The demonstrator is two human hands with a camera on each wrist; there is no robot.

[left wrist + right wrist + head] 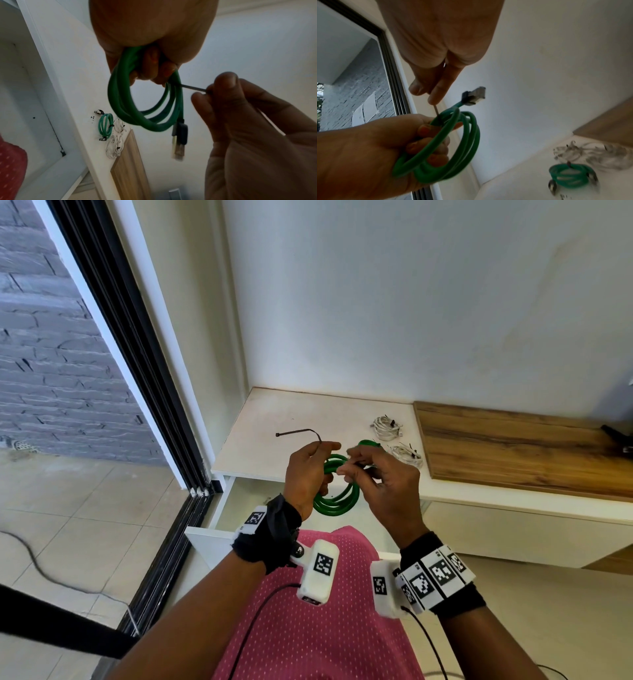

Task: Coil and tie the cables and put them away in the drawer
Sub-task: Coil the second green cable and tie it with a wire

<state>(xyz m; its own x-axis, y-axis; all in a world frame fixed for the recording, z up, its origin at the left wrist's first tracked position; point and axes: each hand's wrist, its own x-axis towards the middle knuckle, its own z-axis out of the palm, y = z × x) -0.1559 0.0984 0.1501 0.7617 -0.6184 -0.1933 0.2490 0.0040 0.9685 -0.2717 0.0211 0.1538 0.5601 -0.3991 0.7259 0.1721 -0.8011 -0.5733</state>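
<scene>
A green network cable (337, 499) is coiled in loops, and my left hand (308, 470) grips the coil with its fingers curled through it, above the open drawer (224, 508). A thin black cable tie (298, 432) runs across the coil; its free end sticks up past my left thumb. My right hand (352, 463) pinches the tie's other end (193, 88) between thumb and forefinger, just right of the coil (142, 119). One plug (474, 96) sticks out from the coil. The right wrist view shows the tie (436, 110) meeting the loops.
On the white cabinet top (274, 412) lie a tied green coil (106, 124) and two tied white cable bundles (387, 426) (407, 453). A wooden board (513, 450) covers the cabinet's right part. A sliding glass door (137, 364) stands to the left.
</scene>
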